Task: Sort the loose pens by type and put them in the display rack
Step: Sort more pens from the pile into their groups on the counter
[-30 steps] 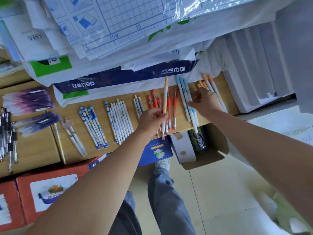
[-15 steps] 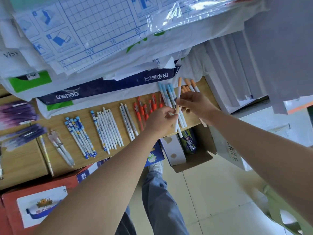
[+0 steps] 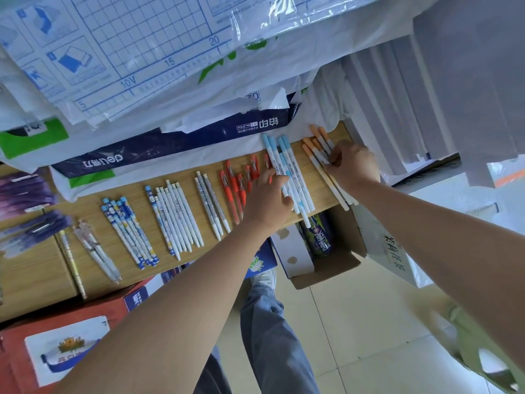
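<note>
Surface (image 3: pixel 85 209), two o'clock: orange-capped pens (image 3: pixel 315 146) were pinched by right fingers (image 3: pixel 333 159) for alignment; left fingers' (image 3: pixel 285 199) grip on blue-capped pens (image 3: pixel 279 155) was undetermined.

The pens sit in a row of bunches along the counter (image 3: pixel 85 211), all lying roughly parallel. From the far left: a heap of pens (image 3: pixel 25 194), a lone pencil (image 3: pixel 72 263), a small bunch (image 3: pixel 96 254), a big bunch (image 3: pixel 129 231), a second big bunch (image 3: pixel 177 217), a trio (image 3: pixel 211 204) and a scattered bunch (image 3: pixel 235 186) just left of the left hand (image 3: pixel 267 200). That hand's fingers lie on the second-last bunch (image 3: pixel 287 166). The right hand (image 3: pixel 352 166) curls onto the end bunch (image 3: pixel 318 146) at the counter's right corner. Paper packs (image 3: pixel 170 143) are piled behind the row. On the floor in front is an open box (image 3: pixel 326 268) with a can (image 3: pixel 319 237) inside.
</note>
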Available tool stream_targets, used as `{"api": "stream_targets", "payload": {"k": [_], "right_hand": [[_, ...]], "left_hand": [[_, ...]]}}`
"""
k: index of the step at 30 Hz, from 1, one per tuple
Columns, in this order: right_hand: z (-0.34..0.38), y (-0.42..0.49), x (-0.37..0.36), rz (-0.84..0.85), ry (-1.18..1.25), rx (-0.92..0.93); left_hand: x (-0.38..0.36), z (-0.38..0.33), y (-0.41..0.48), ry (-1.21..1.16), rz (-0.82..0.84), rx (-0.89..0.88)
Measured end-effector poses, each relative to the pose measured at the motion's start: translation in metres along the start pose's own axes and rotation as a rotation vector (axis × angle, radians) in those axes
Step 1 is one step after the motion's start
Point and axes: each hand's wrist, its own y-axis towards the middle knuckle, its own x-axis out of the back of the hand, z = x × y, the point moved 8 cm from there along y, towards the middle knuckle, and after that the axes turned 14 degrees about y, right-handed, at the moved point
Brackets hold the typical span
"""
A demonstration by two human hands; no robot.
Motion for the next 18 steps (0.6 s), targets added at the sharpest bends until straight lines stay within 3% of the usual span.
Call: {"api": "stream_targets", "payload": {"k": [5,10,18], "right_hand": [[0.011,-0.008,0.005,-0.009,0.116,0.028],[0.075,-0.03,-0.014,0.142,0.252,0.212],[0.221,-0.093,-0.09,0.302,0.242,0.35]], "left_hand": [[0.011,0.006,-0.009,-0.028,-0.031,-0.012],[0.043,0.022,-0.034,-0.115,-0.126,-0.01],[0.086,0.154,-0.115,-0.151,-0.211,0.234]]}}
